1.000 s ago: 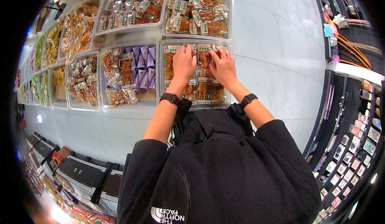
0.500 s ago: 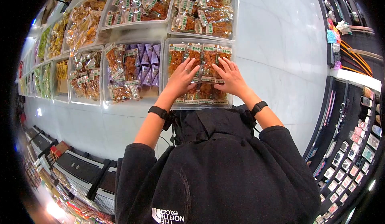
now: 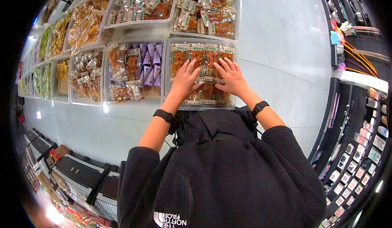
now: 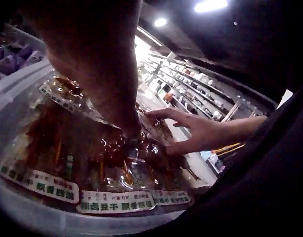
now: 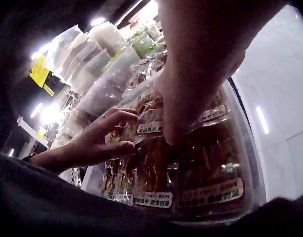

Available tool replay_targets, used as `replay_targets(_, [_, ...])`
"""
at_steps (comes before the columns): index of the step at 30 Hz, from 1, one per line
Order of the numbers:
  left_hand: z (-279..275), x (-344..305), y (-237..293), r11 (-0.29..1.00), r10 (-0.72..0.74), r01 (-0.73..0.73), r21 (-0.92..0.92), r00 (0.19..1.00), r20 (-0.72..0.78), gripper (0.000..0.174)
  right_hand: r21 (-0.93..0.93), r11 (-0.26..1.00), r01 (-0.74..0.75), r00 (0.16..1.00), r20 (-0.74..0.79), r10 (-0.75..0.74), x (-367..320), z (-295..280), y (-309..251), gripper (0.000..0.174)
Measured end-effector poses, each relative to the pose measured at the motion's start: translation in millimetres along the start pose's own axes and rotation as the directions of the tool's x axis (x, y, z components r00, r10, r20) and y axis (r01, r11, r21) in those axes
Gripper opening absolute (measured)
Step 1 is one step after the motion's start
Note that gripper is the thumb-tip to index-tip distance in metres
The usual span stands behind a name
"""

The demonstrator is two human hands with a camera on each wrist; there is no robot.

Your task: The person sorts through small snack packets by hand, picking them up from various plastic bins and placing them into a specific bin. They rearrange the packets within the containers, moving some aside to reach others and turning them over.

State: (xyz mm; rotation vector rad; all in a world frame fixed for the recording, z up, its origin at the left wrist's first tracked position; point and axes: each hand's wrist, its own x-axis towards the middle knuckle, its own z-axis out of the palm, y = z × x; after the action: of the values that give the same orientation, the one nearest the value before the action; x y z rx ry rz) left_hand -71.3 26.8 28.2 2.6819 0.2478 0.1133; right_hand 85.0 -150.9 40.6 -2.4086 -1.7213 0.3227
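Clear plastic packets of reddish-brown skewered snacks [image 3: 179, 57] lie in neat rows inside a translucent bin [image 3: 167, 71]. My left hand [image 3: 185, 81] rests on the packets left of the middle, fingers spread and pointing away from me. On the right-hand rows, my right hand [image 3: 234, 81] lies flat in the same way, thumb toward the left hand. The left wrist view shows printed labels on the near packets [image 4: 117, 201] and the right hand [image 4: 196, 131] beyond. In the right wrist view the left hand [image 5: 99, 143] touches the packets with its fingertips.
To the left stands a bin [image 3: 107, 93] with purple cone-shaped packs and more skewers. Behind are bins of labelled packets [image 3: 208, 14], and further left, bins of yellowish packs [image 3: 87, 26]. Pale tiled floor [image 3: 281, 65] runs along the right, up to black display shelves [image 3: 351, 154].
Both hands have drawn back from the far edge of the bin toward its middle, uncovering the far labels. Over the last half second they have barely moved.
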Motion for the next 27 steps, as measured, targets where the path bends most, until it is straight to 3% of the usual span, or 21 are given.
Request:
replay_targets(5, [7, 7, 5, 0.996, 0.045, -0.049, -0.069, 0.997, -0.060, 0.068, -0.049, 0.998, -0.031, 0.999, 0.012, 0.032, -4, 2, -1, 0.085])
replay_targets(7, [12, 9, 8, 0.985, 0.155, -0.157, 0.076, 0.987, 0.029, 0.074, -0.040, 0.999, -0.035, 0.999, 0.020, 0.036, -4, 3, -2, 0.086])
replay_targets(8, [14, 9, 9, 0.986, 0.125, -0.134, 0.097, 0.988, 0.090, 0.075, -0.039, 0.999, -0.035, 0.999, 0.018, 0.036, -5, 4, -2, 0.086])
replay_targets(12, [16, 6, 10, 0.987, 0.108, -0.118, 0.112, 0.990, 0.091, 0.074, -0.045, 0.998, -0.049, 0.999, 0.019, 0.050, -8, 4, 0, 0.087])
replay_targets(15, [10, 0, 6, 0.995, 0.090, -0.091, 0.028, 0.995, 0.040, 0.070, -0.024, 0.999, -0.044, 0.999, -0.004, 0.044, -9, -1, -3, 0.086])
replay_targets(17, [-4, -6, 0, 0.992, 0.077, -0.089, -0.088, 0.989, -0.128, 0.067, 0.016, 1.000, -0.025, 0.999, -0.026, 0.026, -8, -2, -6, 0.084])
replay_targets(18, [-17, -12, -2, 0.992, 0.040, -0.068, -0.102, 0.967, -0.252, 0.054, 0.044, 0.999, -0.012, 0.997, -0.077, 0.015, -8, -2, -6, 0.082])
replay_targets(19, [-23, -21, -9, 0.996, 0.015, -0.035, -0.076, 0.967, -0.255, 0.054, 0.077, 0.997, 0.011, 0.992, -0.128, -0.001, -5, -1, -8, 0.081])
replay_targets(21, [-37, -43, -26, 0.960, -0.278, 0.235, -0.154, 0.869, -0.408, 0.044, 0.078, 0.997, 0.025, 0.986, -0.168, -0.011, 0, -3, -15, 0.078])
replay_targets(22, [-37, -55, -43, 0.941, -0.337, 0.300, -0.156, 0.789, -0.513, 0.036, 0.107, 0.994, 0.006, 0.987, -0.159, 0.011, 2, -4, -20, 0.072])
replay_targets(23, [-38, -72, -58, 0.935, -0.349, 0.325, -0.140, 0.778, -0.522, 0.036, 0.121, 0.992, 0.035, 0.987, -0.162, -0.015, 6, -3, -24, 0.072])
replay_targets(25, [-41, -103, -84, 0.837, -0.483, 0.525, -0.151, 0.581, -0.655, 0.036, 0.175, 0.985, -0.003, 0.983, -0.179, 0.035, 12, 0, -27, 0.064])
replay_targets(27, [-49, -129, -99, 0.760, -0.561, 0.636, -0.132, 0.541, -0.627, 0.041, 0.219, 0.974, 0.048, 0.978, -0.207, -0.002, 24, 0, -37, 0.058])
